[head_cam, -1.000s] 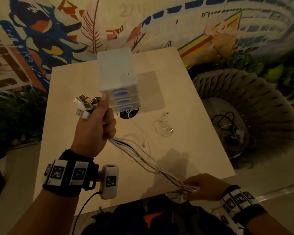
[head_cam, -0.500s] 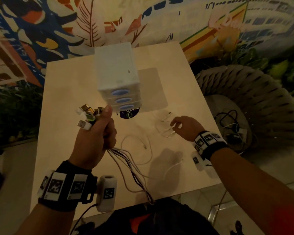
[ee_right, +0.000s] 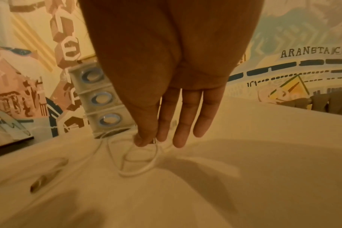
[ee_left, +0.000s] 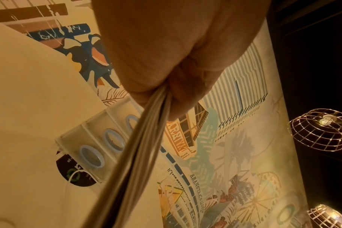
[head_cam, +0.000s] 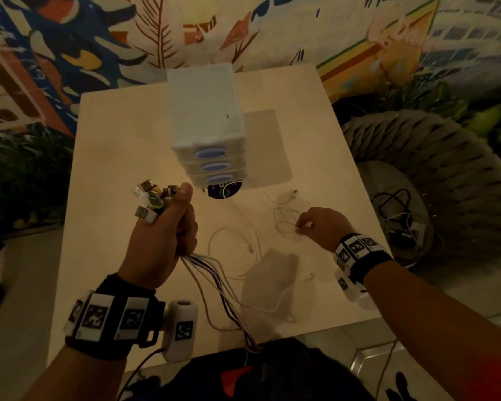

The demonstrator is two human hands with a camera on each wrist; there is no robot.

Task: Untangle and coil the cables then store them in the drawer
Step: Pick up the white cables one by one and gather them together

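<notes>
Head view: the left hand (head_cam: 159, 241) is fisted round a bundle of cables (head_cam: 214, 287), raised in front of the drawer unit (head_cam: 207, 131) on the table (head_cam: 113, 157), plugs (head_cam: 154, 199) fanning above the thumb. Right of the unit's front, the right hand (head_cam: 320, 227) pinches a thin white cable (head_cam: 284, 224) lying looped on the table.

Left wrist view: cables stream from the closed fist (ee_left: 172, 61), crossing the drawer fronts (ee_left: 100, 146).

Right wrist view: thumb and forefinger pinch the white loop (ee_right: 139, 160) near the unit; the other fingers (ee_right: 185, 121) stay straight.
</notes>
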